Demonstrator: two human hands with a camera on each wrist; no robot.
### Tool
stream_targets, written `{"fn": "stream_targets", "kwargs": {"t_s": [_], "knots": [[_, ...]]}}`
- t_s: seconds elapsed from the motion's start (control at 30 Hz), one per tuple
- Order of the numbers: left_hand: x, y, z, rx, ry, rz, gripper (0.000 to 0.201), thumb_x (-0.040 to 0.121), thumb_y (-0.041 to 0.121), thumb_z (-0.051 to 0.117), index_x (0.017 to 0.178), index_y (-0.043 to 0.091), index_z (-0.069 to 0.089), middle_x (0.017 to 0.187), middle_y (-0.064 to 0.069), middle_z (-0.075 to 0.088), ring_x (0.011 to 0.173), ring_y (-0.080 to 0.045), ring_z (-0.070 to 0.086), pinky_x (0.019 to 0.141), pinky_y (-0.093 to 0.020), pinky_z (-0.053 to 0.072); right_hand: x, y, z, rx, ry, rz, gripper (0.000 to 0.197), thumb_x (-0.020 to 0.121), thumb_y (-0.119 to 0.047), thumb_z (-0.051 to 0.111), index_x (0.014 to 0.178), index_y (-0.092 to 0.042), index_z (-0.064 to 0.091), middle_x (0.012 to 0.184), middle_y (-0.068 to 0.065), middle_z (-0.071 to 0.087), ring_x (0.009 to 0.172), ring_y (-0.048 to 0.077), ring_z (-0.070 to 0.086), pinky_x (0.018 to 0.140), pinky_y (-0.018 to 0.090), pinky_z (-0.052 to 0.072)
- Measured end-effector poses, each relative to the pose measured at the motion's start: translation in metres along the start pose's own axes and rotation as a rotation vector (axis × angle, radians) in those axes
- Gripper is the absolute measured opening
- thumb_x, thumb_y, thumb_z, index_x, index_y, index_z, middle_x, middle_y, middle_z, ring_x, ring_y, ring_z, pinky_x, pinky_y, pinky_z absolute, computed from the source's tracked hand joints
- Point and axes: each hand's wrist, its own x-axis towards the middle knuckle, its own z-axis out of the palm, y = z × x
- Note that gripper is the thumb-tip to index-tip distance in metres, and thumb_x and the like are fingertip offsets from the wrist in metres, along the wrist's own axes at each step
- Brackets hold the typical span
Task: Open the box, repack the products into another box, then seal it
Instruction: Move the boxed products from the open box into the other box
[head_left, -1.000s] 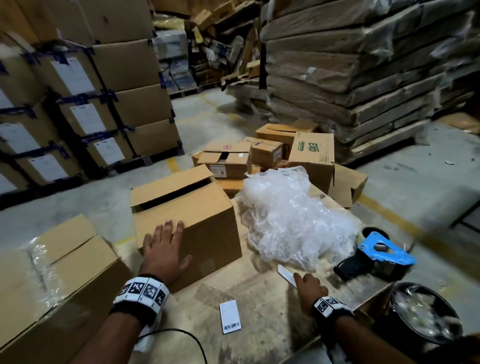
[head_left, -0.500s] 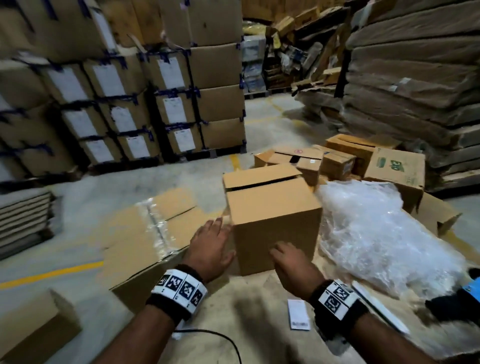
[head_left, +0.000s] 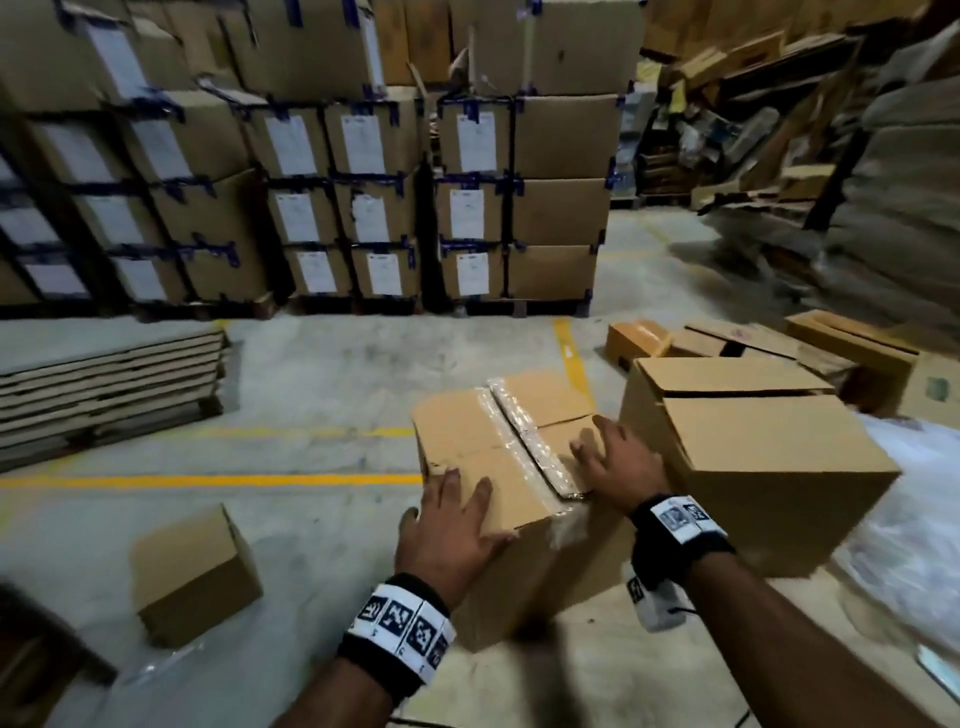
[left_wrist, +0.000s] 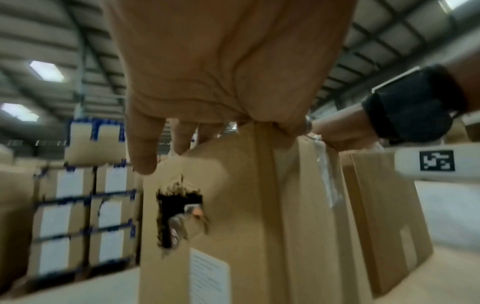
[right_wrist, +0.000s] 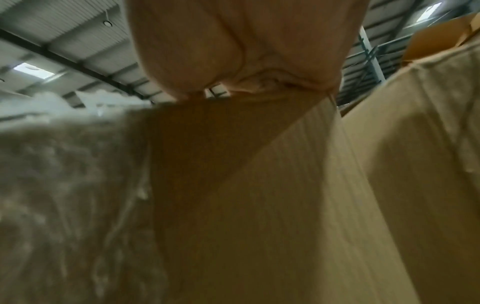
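Observation:
A brown box sealed with clear tape stands at the left edge of the cardboard-covered table. My left hand lies flat on its near left corner, fingers straight. My right hand rests on the top at the right side, fingers spread beside the tape seam. The left wrist view shows a torn hole and a white label on the box's side. A second brown box, its top flaps loosely folded, stands just to the right.
Crumpled bubble wrap lies at the right. A small box sits on the floor to the left, flat cardboard sheets behind it. Stacked labelled cartons line the back, and several boxes sit beyond the table.
My view has swung left. Both hands left the loosely closed box and now rest on top of the taped box to its left.

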Motion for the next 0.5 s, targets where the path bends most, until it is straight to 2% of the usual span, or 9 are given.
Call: {"fn": "stream_targets", "kwargs": {"t_s": [0.07,0.13,0.17,0.2,0.27,0.33,0.43,0.5], "knots": [[-0.004,-0.014,0.000,-0.009,0.015,0.030,0.085,0.079,0.080,0.004,0.152,0.036,0.007,0.161,-0.001,0.002,0.148,-0.023,0.001,0.113,-0.047,0.029,-0.004,-0.009,0.004,0.032,-0.014,-0.006,0.064,0.093,-0.062,0.037,0.144,-0.024,0.033,0.148,0.009,0.039,0.132,0.032,0.042,0.105,0.054,0.032],[-0.009,-0.035,0.000,-0.011,0.023,0.036,0.110,0.060,0.085,-0.024,0.153,0.035,0.007,0.162,0.000,0.001,0.149,-0.020,0.001,0.113,-0.043,0.028,-0.015,-0.020,0.008,0.012,-0.047,-0.037,0.067,0.090,-0.067,0.036,0.144,-0.027,0.032,0.148,0.010,0.036,0.132,0.032,0.041,0.105,0.054,0.032],[-0.010,-0.047,-0.001,-0.003,0.026,0.023,0.117,0.054,0.084,-0.031,0.153,0.034,0.007,0.162,0.000,0.001,0.149,-0.020,0.004,0.113,-0.041,0.028,-0.021,-0.025,0.011,0.012,-0.067,-0.062,0.072,0.087,-0.072,0.035,0.144,-0.029,0.030,0.148,0.010,0.034,0.132,0.033,0.040,0.106,0.054,0.032],[-0.011,-0.057,-0.003,0.015,0.034,0.003,0.115,0.057,0.083,-0.030,0.153,0.033,0.007,0.162,0.000,0.001,0.148,-0.021,0.011,0.112,-0.040,0.029,-0.027,-0.032,0.013,0.019,-0.093,-0.085,0.079,0.082,-0.078,0.032,0.145,-0.030,0.028,0.150,0.010,0.030,0.134,0.033,0.038,0.107,0.055,0.032],[-0.012,-0.073,-0.008,0.039,0.029,-0.049,0.088,0.081,0.077,-0.005,0.154,0.029,0.008,0.162,-0.003,-0.001,0.141,-0.025,0.031,0.108,-0.038,0.035,-0.035,-0.042,0.019,0.012,-0.129,-0.144,0.098,0.069,-0.092,0.022,0.146,-0.032,0.023,0.153,0.011,0.024,0.137,0.034,0.032,0.109,0.057,0.030],[-0.013,-0.080,-0.011,0.018,-0.001,-0.105,0.074,0.093,0.066,0.017,0.154,0.026,0.009,0.162,-0.006,-0.002,0.135,-0.025,0.040,0.105,-0.038,0.040,-0.036,-0.048,0.026,0.004,-0.160,-0.188,0.111,0.058,-0.099,0.019,0.147,-0.033,0.018,0.156,0.013,0.017,0.142,0.034,0.025,0.112,0.057,0.026],[-0.005,-0.080,-0.017,-0.008,-0.032,-0.174,0.086,0.087,0.074,0.029,0.153,0.021,0.012,0.162,-0.011,0.002,0.137,-0.030,0.038,0.106,-0.039,0.040,-0.032,-0.056,0.030,0.005,-0.207,-0.229,0.122,0.053,-0.100,0.032,0.151,-0.031,0.007,0.160,0.015,0.005,0.146,0.035,0.013,0.115,0.054,0.019],[0.000,-0.071,-0.020,-0.021,-0.049,-0.212,0.096,0.081,0.079,0.036,0.152,0.019,0.014,0.161,-0.014,0.005,0.135,-0.034,0.040,0.107,-0.041,0.041,-0.029,-0.058,0.029,-0.035,-0.213,-0.253,0.124,0.057,-0.094,0.046,0.152,-0.028,0.002,0.160,0.017,0.002,0.146,0.037,0.013,0.116,0.051,0.019]]}}
